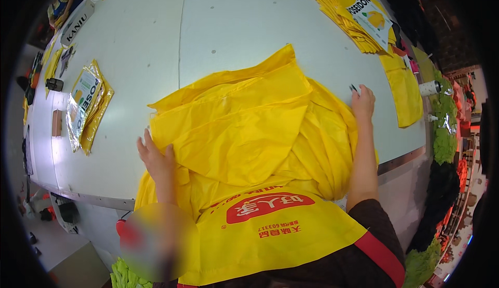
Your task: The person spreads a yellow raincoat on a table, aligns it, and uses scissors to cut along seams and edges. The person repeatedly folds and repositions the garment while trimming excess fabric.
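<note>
A large crumpled piece of yellow waterproof cloth (244, 116), perhaps a garment, lies across the near middle of the table and hangs toward me. My left hand (156, 155) is at its left edge, fingers spread, with nothing gripped. Past the cloth's right edge, my right hand (363, 102) has its fingers closed round a small dark pointed tool (354, 88); most of the tool is hidden in the hand. Below the cloth, the yellow apron (280, 236) I wear, with a red printed patch, covers my front.
On the pale table (228, 23), clear-bagged yellow packs (91, 109) lie at left. A stack of yellow packs (345, 15) sits at far right, above a flat yellow piece (403, 90) and a white thread spool (430, 88). Another person (60, 8) is at far left.
</note>
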Motion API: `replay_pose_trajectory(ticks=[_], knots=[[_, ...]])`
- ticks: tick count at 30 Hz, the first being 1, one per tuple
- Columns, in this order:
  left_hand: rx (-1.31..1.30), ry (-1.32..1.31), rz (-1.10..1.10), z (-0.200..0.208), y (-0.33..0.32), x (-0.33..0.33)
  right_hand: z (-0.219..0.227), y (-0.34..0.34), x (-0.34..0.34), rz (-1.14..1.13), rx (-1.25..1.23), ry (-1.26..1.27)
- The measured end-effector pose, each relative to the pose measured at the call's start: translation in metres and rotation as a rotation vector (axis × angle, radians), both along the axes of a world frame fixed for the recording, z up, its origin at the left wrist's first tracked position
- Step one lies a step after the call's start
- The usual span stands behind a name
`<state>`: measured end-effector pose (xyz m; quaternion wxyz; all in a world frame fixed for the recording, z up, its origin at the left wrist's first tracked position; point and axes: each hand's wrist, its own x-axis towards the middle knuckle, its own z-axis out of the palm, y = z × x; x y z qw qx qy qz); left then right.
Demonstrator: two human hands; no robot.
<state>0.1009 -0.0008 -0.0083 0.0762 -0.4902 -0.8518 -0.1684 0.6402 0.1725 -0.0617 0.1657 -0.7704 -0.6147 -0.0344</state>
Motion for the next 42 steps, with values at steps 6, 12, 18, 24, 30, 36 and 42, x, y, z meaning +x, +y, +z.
replay_pose_trajectory(ticks=[6, 12, 18, 24, 30, 36, 42], knots=[[0.061, -0.357, -0.805, -0.003, 0.034, 0.093, 0.012, -0.04, -0.152, -0.005, -0.356, 1.202], [0.039, -0.227, -1.03, -0.063, 0.047, 0.164, 0.012, -0.049, -0.197, 0.453, 0.042, 1.129], [-0.357, -0.381, -1.123, -0.053, 0.043, 0.144, 0.015, -0.075, -0.236, 0.84, -0.295, 0.111], [0.157, 0.048, -0.318, -0.002, -0.017, 0.054, 0.023, -0.074, -0.233, 1.046, -0.342, 0.28], [-0.094, -0.956, 0.134, -0.002, -0.027, -0.033, -0.01, -0.081, -0.25, 1.09, -0.106, -0.104], [0.579, -0.716, -0.081, -0.004, 0.002, -0.001, -0.013, -0.08, -0.244, 1.125, -0.086, -0.053], [0.21, -0.421, -0.724, -0.011, 0.019, 0.092, -0.014, -0.081, -0.245, 1.119, -0.083, -0.042]])
